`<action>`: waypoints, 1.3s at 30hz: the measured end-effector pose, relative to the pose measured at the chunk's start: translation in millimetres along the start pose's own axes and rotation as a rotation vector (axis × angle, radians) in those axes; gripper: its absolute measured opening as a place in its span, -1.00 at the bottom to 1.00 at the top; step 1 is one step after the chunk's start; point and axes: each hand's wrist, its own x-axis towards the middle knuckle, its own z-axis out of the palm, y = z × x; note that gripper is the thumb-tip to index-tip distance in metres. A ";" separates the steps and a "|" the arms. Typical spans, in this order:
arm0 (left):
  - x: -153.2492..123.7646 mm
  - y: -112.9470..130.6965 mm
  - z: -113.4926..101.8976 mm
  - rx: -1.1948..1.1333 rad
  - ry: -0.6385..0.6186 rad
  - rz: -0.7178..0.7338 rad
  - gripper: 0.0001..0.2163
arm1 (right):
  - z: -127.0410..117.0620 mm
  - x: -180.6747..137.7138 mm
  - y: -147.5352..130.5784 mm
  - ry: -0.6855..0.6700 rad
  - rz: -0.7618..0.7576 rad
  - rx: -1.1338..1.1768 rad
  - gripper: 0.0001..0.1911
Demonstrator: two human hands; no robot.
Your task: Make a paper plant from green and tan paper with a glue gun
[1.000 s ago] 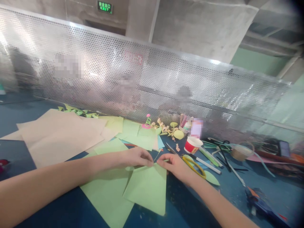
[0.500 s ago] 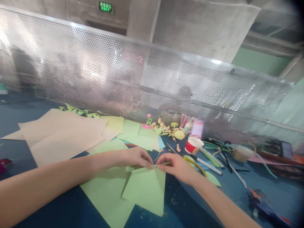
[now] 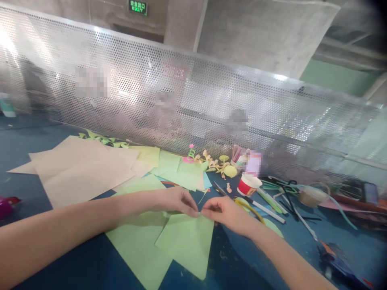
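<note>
A pale green sheet of paper [image 3: 188, 243] hangs from my fingers, its upper edge pinched between them. My left hand [image 3: 179, 201] is closed on that edge, thumb and index finger together. Almost touching its fingertips, my right hand [image 3: 222, 210] pinches the same edge from the other side. The edge looks narrowly folded or rolled, but the fingers partly cover it. Beneath lies a larger green sheet [image 3: 136, 237], partly hidden by my left forearm and the held sheet.
Beige paper sheets [image 3: 81, 173] spread at the left. A red and white paper cup [image 3: 249, 185], a white pen [image 3: 267, 210] and scissors with yellow handles [image 3: 250, 210] lie right of my hands. A blue glue gun [image 3: 338, 262] lies front right. A perforated metal screen [image 3: 136, 88] borders the table.
My fingertips have drawn slightly closer together along the paper's edge. A short bit of rolled edge seen earlier at my right fingers is now less visible. The whole view has shifted slightly.
</note>
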 end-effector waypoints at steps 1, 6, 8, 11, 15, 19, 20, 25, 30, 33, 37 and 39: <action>-0.3 0.3 0.3 -0.003 0.007 -0.006 -0.67 | -0.1 0.6 0.8 0.011 -0.008 -0.006 -0.79; 0.4 0.0 1.8 -0.061 0.037 -0.026 -0.67 | -0.9 2.4 6.3 0.019 -0.044 0.012 -0.80; 1.6 -0.9 2.0 -0.093 0.054 -0.029 -0.67 | -1.2 2.2 7.0 0.023 -0.052 0.021 -0.80; 3.4 -2.4 1.3 -0.129 0.061 -0.031 -0.67 | -1.9 0.9 5.1 0.039 -0.059 0.005 -0.82; 3.3 -2.5 -0.2 -0.149 0.051 -0.042 -0.67 | -2.6 -2.4 -2.4 0.095 -0.096 -0.077 -0.86; 2.2 -1.5 -0.6 -0.162 0.019 -0.058 -0.67 | -2.2 -6.2 -10.5 0.141 -0.108 -0.187 -0.90; 2.0 -1.4 -0.4 -0.161 0.012 -0.059 -0.67 | -2.2 -7.0 -11.8 0.144 -0.105 -0.209 -0.91; 0.4 -0.6 2.4 -0.132 0.021 -0.035 -0.70 | -4.8 -10.2 -13.5 0.065 -0.061 -0.307 -0.77; -1.5 3.8 4.1 -0.184 0.017 -0.020 -0.71 | -8.9 -12.0 -12.8 -0.002 -0.008 -0.330 -0.72; -1.1 6.7 3.4 -0.259 0.013 -0.025 -0.72 | -11.2 -12.8 -14.3 0.053 -0.043 -0.307 -0.77; 0.2 7.8 0.8 -0.325 -0.042 -0.060 -0.71 | -14.2 -16.4 -18.6 0.092 -0.051 -0.300 -0.81; 0.5 7.8 -0.6 -0.356 -0.065 -0.083 -0.72 | -15.9 -19.0 -21.4 0.115 -0.044 -0.330 -0.83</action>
